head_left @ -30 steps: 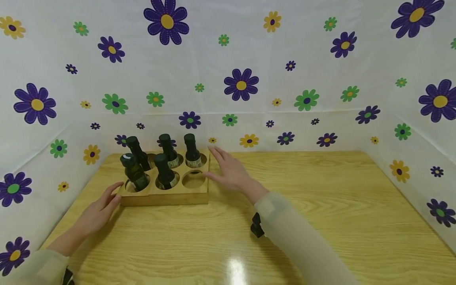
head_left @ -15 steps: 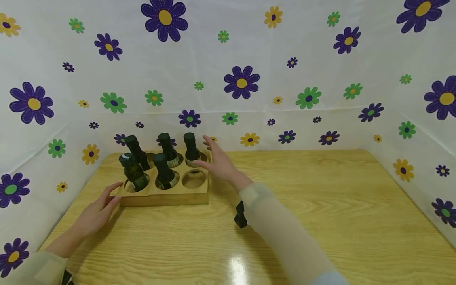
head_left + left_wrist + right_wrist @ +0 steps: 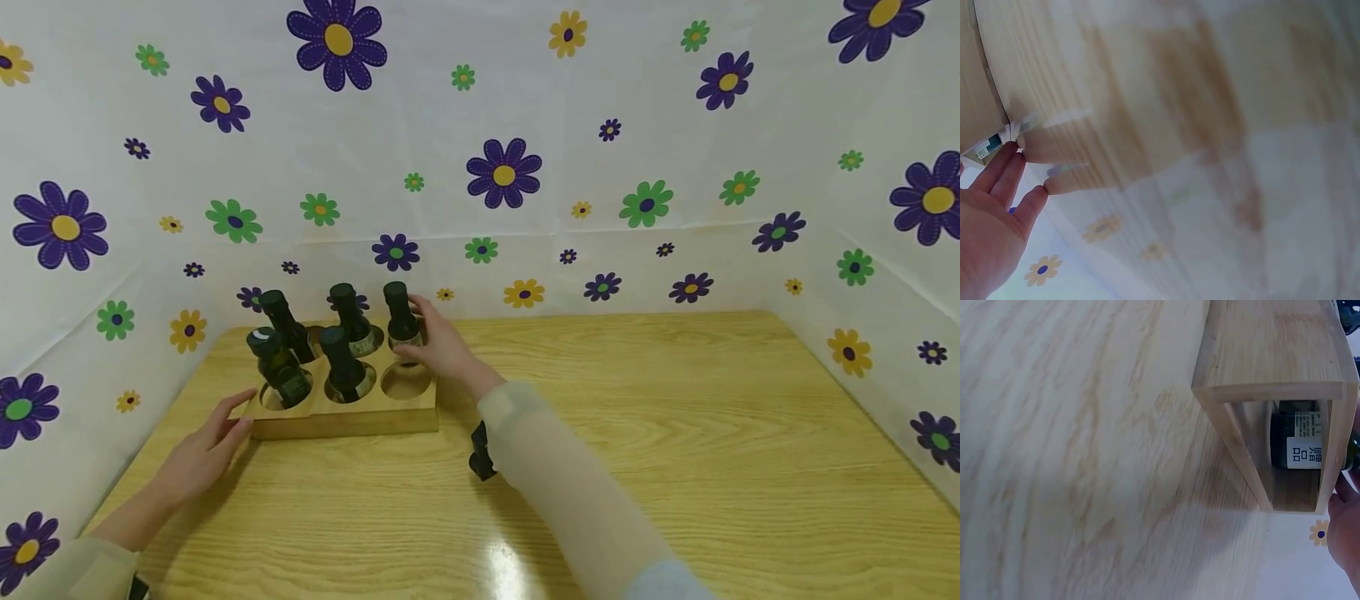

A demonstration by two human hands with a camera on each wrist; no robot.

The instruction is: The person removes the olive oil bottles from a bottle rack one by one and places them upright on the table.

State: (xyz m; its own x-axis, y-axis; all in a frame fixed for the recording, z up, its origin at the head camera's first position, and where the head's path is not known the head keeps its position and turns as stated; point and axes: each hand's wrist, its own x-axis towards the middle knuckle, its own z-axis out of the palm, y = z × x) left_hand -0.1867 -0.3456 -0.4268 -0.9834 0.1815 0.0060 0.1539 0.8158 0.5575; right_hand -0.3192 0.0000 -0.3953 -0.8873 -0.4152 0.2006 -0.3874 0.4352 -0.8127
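A wooden bottle rack [image 3: 375, 421] with round holes stands at the back left of the table. Several dark green bottles are in it, some tilted. At the back right hole, my right hand [image 3: 453, 350] holds a bottle [image 3: 400, 312] with its thumb in front and fingers behind. Through the rack's open end in the right wrist view, the labelled bottle body [image 3: 1304, 450] shows, with part of my right hand [image 3: 1344, 534] at the edge. My left hand [image 3: 197, 458] touches the rack's left end with fairly straight fingertips, its palm also showing in the left wrist view.
The wood-grain table [image 3: 645, 433] extends to the right of the rack. A white cloth [image 3: 427, 125] with printed flowers encloses the back and both sides. The rack's front right hole [image 3: 406, 383] has no bottle in it.
My right hand has moved left from the rack's right edge to the back right bottle, and its fingers have closed around it. The left hand stays at the rack's left end.
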